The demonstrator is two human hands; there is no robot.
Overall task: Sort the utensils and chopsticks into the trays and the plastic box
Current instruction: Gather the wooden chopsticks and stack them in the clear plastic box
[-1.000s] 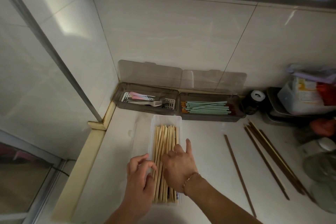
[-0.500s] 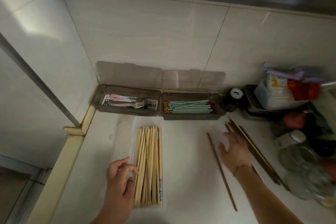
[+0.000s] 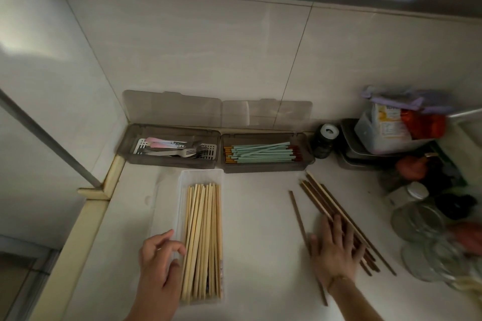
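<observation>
Left hand [image 3: 159, 263] curls loosely at the plastic box [image 3: 200, 174] rim, likely steadying its pale chopsticks [image 3: 202, 242]; right hand [image 3: 335, 250] lies flat, fingers straight, pressing the loose dark chopsticks [image 3: 323, 198] on the worktop [image 3: 260, 216], apparently gathering them.

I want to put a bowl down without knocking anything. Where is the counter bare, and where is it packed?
Bare counter lies between the clear plastic box of pale chopsticks and the dark chopsticks under the right hand, below the grey trays. A narrower strip runs left of the box, above the left hand. The right edge is packed with glass jars.
</observation>
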